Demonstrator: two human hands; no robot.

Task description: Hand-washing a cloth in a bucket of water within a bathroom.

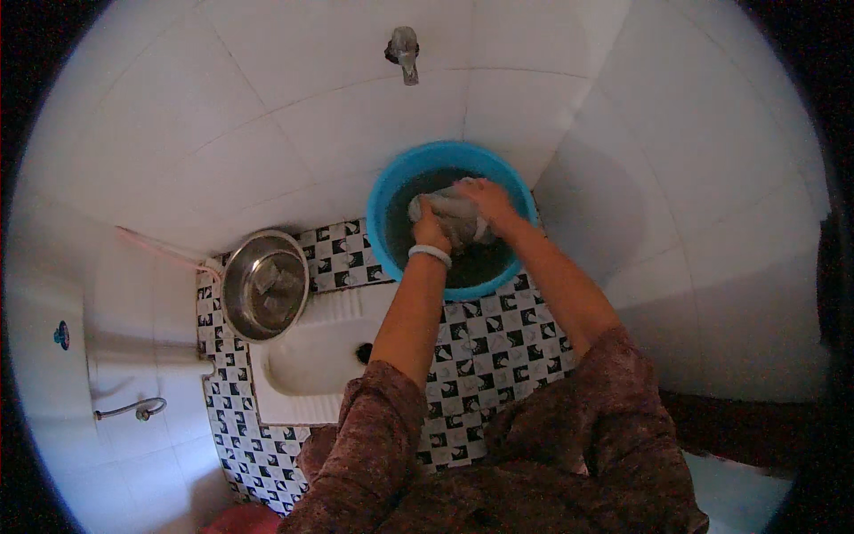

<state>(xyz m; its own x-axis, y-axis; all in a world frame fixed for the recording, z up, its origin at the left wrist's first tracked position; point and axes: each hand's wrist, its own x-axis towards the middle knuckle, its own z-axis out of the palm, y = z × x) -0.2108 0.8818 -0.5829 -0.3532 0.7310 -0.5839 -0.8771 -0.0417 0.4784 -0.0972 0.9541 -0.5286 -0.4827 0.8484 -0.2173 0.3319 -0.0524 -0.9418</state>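
Observation:
A blue plastic tub (383, 257) holding dark, murky water stands on the tiled floor against the wall. Over the water, inside its rim, is a bunched, wet, light grey cloth (456, 212). My left hand (430, 230), with a pale bangle at the wrist, grips the cloth's left end, thumb on top. My right hand (490, 202) lies on its upper right part with the fingers bent over it; some fingertips are blurred, and whether they close on the cloth is not plain. The cloth's underside is hidden.
Left of the tub, a steel basin (230, 294) containing something unclear sits by a white squat toilet (300, 364). A metal tap (404, 57) juts from the wall above the tub. A pink hose (160, 251) reaches the basin. A wall rises close on the right.

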